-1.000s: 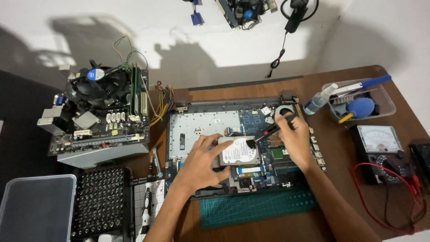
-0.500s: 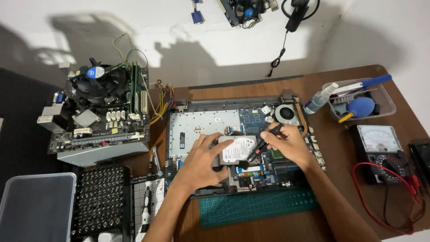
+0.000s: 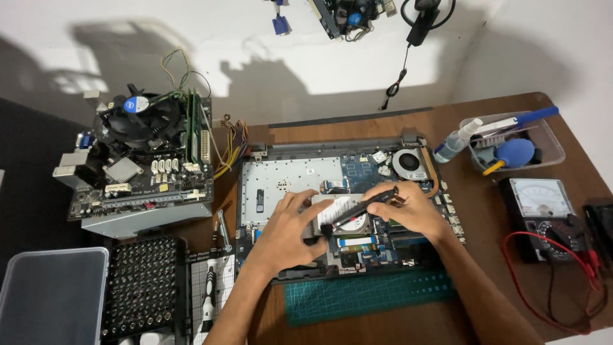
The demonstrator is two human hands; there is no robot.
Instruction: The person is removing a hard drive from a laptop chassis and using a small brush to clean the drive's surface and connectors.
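Note:
An opened laptop base (image 3: 281, 182) lies on the wooden desk with its board and fan exposed. A silver hard drive (image 3: 341, 212) sits in its bay near the middle. My left hand (image 3: 290, 227) rests on the drive's left side, fingers pressing on it. My right hand (image 3: 408, 209) holds a black screwdriver with a red ring (image 3: 357, 209), laid low and slanting down-left across the drive, its tip near the drive's lower left corner.
A desktop motherboard with a cooler fan (image 3: 143, 156) stands at the left. A black screwdriver bit set (image 3: 140, 284) and a clear plastic box (image 3: 51, 297) are at front left. A green cutting mat (image 3: 370, 294), an analog multimeter (image 3: 543, 211) and a tool tray (image 3: 511, 144) lie to the right.
My right hand has dropped from above the fan area toward the drive, tilting the screwdriver down until it lies across the drive. My left hand has stayed on the drive.

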